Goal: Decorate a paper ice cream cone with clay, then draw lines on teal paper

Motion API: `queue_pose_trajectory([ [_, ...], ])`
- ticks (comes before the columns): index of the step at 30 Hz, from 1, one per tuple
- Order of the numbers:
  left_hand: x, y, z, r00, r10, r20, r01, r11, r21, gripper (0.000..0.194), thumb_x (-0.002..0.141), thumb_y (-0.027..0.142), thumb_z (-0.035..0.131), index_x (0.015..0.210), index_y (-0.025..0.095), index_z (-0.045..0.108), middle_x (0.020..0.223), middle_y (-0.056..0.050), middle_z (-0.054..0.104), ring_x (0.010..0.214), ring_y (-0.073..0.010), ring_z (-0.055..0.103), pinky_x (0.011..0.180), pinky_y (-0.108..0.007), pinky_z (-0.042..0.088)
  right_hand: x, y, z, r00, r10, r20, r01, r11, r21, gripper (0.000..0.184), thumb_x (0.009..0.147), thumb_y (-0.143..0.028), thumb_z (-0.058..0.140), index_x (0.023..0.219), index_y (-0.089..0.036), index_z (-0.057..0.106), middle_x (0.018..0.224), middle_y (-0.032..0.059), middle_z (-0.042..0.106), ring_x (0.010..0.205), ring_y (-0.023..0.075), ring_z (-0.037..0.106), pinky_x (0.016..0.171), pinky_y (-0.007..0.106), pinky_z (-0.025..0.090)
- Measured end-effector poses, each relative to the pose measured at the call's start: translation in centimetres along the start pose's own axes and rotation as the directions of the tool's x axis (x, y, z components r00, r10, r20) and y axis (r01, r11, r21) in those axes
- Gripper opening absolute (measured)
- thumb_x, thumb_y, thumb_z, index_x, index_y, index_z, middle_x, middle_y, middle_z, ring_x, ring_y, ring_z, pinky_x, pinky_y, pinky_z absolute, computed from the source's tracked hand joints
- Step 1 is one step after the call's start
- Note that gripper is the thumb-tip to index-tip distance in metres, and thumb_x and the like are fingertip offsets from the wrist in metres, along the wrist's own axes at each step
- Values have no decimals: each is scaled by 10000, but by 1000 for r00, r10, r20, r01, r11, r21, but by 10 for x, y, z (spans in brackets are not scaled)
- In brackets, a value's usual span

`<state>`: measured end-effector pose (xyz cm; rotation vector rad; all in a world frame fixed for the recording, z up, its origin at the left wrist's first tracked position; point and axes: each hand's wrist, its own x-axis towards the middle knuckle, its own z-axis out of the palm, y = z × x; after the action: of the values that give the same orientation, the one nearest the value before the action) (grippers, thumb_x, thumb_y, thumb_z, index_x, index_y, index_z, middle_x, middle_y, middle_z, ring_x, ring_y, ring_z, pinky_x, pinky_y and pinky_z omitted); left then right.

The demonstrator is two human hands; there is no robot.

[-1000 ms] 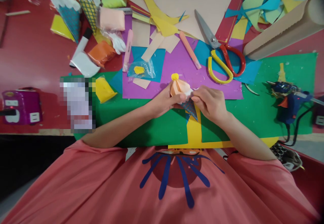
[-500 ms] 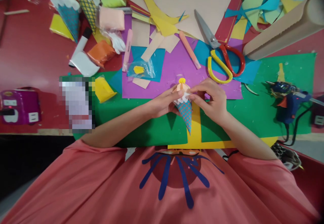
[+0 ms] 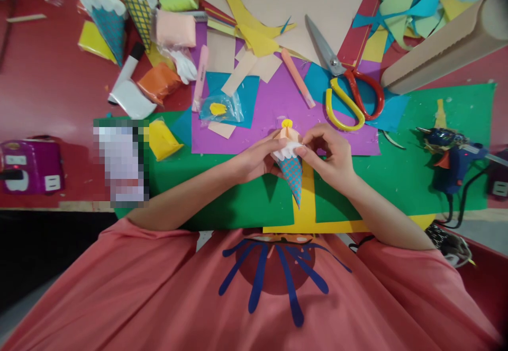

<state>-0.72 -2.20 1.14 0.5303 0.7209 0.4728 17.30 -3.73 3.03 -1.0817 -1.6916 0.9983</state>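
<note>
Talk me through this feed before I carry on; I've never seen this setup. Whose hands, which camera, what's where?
There is no machine: these are a person's two bare hands, seen by a camera worn on that person's head, looking forward and down. The left hand holds a small blue cone with red criss-cross lines, topped by a white scalloped frill. The right hand has thumb and finger at the frill's edge. Beyond lie metal scissors with red and yellow handles; rightward, on a green sheet, lies a dark blue glue gun.
</note>
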Motion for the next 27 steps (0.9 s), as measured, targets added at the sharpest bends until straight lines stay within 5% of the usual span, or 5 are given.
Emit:
queue_pose_trajectory([
  [8, 1, 0, -1, 998, -43, 43, 43, 999, 4, 497, 734, 608, 694, 1001, 214, 553, 825, 5, 618, 704, -157, 620, 669, -319, 534, 0, 1, -3, 1000, -22, 15, 20, 993, 115, 170, 897, -345, 655, 850, -184, 627, 763, -24, 630, 623, 67, 567, 547, 194, 441],
  [18, 0, -1, -1, 997, -61, 45, 60, 998, 25, 570, 707, 659, 709, 1045, 221, 572, 845, -8, 646, 713, -164, 634, 670, -328, 557, 1, 5, -3, 999, 26, -28, -21, 988, 152, 251, 898, -435, 633, 873, -185, 650, 745, -21, 646, 570, 63, 561, 511, 197, 446],
  [27, -1, 2, -1, 998, -19, 55, 17, 999, 38, 563, 722, 653, 694, 1041, 212, 551, 810, -1, 653, 675, -143, 645, 579, -252, 540, -2, 5, -4, 983, -175, -47, 169, 979, -119, 151, 897, -304, 635, 802, -205, 698, 715, 3, 713, 636, 123, 641, 583, 261, 506],
])
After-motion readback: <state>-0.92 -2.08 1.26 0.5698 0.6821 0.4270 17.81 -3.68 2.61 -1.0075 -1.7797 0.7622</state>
